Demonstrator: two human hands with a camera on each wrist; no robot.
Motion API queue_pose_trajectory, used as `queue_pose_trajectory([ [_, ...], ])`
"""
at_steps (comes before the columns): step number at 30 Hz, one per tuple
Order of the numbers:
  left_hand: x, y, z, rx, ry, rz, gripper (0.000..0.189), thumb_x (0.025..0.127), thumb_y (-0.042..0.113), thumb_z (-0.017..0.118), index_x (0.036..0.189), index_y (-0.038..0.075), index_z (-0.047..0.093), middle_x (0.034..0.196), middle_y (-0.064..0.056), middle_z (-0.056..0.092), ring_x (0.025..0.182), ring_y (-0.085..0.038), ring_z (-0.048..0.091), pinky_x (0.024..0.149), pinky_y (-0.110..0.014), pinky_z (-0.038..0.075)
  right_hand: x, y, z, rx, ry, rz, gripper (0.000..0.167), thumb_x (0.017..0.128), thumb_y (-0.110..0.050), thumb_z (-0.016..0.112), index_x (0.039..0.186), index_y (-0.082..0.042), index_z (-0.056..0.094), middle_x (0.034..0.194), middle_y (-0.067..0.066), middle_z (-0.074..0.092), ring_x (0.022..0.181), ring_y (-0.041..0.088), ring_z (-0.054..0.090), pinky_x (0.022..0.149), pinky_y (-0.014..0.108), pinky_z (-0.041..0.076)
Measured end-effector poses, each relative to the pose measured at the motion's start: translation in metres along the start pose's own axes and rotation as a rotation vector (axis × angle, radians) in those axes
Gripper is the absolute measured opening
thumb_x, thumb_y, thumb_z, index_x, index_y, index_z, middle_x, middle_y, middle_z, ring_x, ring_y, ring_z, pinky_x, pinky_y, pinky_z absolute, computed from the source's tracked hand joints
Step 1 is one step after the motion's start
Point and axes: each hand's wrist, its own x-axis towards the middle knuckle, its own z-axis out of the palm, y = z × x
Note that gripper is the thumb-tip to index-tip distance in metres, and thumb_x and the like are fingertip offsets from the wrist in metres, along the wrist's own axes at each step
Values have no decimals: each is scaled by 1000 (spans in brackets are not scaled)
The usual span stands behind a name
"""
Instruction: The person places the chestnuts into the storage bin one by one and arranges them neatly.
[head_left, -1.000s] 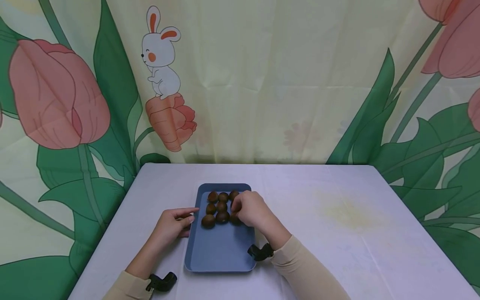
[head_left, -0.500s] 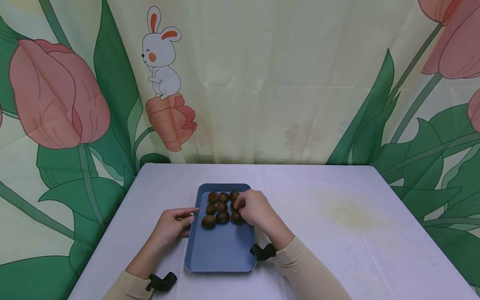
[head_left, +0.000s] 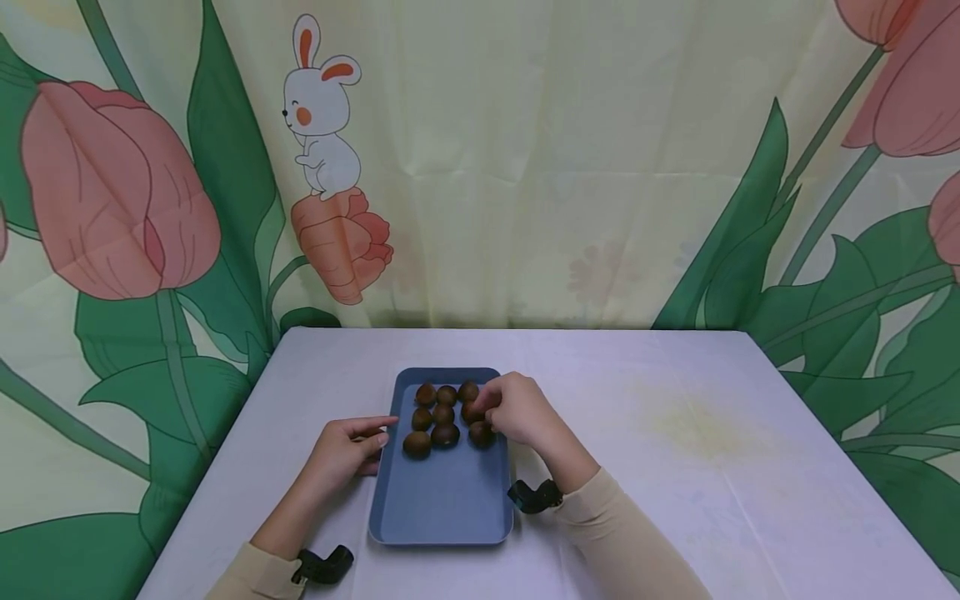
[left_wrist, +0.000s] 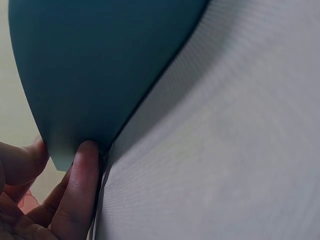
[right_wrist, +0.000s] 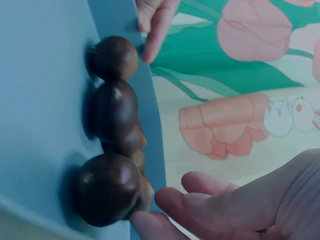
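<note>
A blue tray point(head_left: 442, 500) on the table holds several brown chestnuts point(head_left: 445, 435), set out in rough rows at its far half. My left hand point(head_left: 347, 446) holds the tray's left rim, fingertips at the edge; the left wrist view has a finger point(left_wrist: 79, 187) against the outer wall. Over the right side is my right hand point(head_left: 517, 408), its thumb and index finger pinching the right chestnut point(head_left: 470, 413) of the middle row. Its fingertips partly hide that one. Nearer me lies the front right chestnut point(head_left: 481, 434), apart from its row neighbour.
A white cloth covers the table point(head_left: 637, 500), with a faint yellowish stain to the right. Behind it hangs a curtain point(head_left: 525, 167) printed with tulips and a rabbit. Each wrist wears a small black camera, such as the right one point(head_left: 535, 497).
The front right chestnut has shifted right. My right hand has left it and moved slightly up and right to the middle row's chestnut. The left hand stays put.
</note>
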Motion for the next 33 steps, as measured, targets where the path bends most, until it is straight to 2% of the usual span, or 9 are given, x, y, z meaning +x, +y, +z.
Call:
queue_pose_trajectory([
  [4,1,-1,-1,7,8,-11,33,102,3,70,133,10,77,127,-21,72,88,-18,77,69,-34,69,0,1,-6,108,-37,39,22,89,10,68,97,-6,82,98,11,80,72,17,73,67,28,62],
  [9,1,-2,-2,13,7,-10,33,102,3,70,133,11,77,127,-21,72,90,-18,77,70,-34,69,0,4,-10,214,-67,60,23,90,12,67,100,-3,81,106,14,79,83,25,77,71,33,68],
  [15,0,-1,-2,24,11,-16,33,102,3,70,133,11,78,126,-20,73,90,-18,77,70,-34,69,0,3,-7,203,-74,67,23,91,13,69,100,-4,81,103,11,79,82,24,76,71,33,67],
  [20,0,0,-2,29,5,-11,33,103,3,70,133,11,77,127,-20,72,88,-19,77,70,-33,69,0,0,-2,198,-88,56,22,93,12,69,102,-4,81,105,10,79,88,22,76,74,35,68],
  [27,0,-1,-2,31,1,-4,32,103,3,69,133,11,77,128,-20,72,88,-18,77,70,-33,69,1,-2,2,181,-94,21,22,94,11,68,100,-4,81,103,10,79,85,23,75,73,35,68],
  [33,1,0,-2,30,-2,0,32,102,3,71,132,11,78,129,-21,72,86,-18,77,69,-32,68,2,-4,2,224,-110,24,22,95,12,67,104,-2,81,105,11,80,89,22,75,77,37,69],
])
